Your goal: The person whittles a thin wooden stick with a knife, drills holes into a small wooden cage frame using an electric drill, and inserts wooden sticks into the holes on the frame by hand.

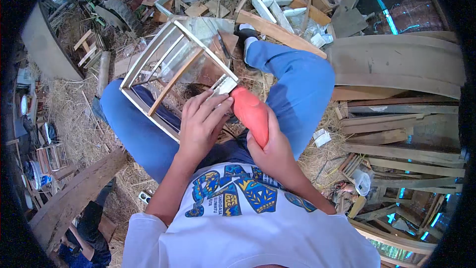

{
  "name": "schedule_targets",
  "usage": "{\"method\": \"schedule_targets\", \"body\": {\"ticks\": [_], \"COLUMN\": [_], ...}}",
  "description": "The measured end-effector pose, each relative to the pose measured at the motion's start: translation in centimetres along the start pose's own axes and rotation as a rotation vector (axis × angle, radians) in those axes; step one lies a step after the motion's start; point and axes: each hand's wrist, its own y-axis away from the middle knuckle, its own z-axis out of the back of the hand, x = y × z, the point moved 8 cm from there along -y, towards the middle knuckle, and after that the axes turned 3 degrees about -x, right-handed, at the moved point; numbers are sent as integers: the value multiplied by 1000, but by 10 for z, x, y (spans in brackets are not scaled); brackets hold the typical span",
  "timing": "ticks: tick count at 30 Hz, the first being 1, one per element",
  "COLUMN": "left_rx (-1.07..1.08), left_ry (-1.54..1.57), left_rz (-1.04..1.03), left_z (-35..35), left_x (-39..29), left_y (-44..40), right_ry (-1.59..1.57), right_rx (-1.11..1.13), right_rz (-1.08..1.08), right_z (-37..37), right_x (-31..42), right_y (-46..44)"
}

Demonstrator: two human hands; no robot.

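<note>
My right hand [274, 145] is wrapped round the rear of a rounded orange-red tool [248, 106], whose exact kind I cannot make out. The tool's front end lies against a corner of a pale wooden frame [175, 82] with a brown crossbar, resting across my lap. My left hand [199, 121] has its fingers stretched forward, their tips at a small white piece with dark print [224, 85] near that corner. Whether the left fingers grip this piece or only press on it is unclear. The tool's working end is hidden.
Wood scraps and offcuts [282, 7] lie beyond my feet. Stacked boards [401, 119] are on the right, with a wide curved panel [394, 62] above them. A thick plank [77, 198] slants at the left. Below it, another person [89, 235] is partly visible. Straw covers the ground.
</note>
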Motion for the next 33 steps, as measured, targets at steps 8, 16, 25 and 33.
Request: {"method": "schedule_targets", "body": {"ticks": [8,16,25,33], "left_rx": [-51,166,-80,-188], "left_ry": [126,-158,-184,-219], "left_rz": [259,444,383,436], "left_z": [-13,-2,17,44], "left_x": [30,60,65,86], "left_y": [8,2,3,-5], "right_ry": [-41,-453,-491,-553], "right_rx": [3,59,81,-53], "right_rz": [-118,-264,-331,-180], "right_z": [4,21,24,27], "right_x": [-22,-10,-10,-4], "right_y": [15,18,15,5]}}
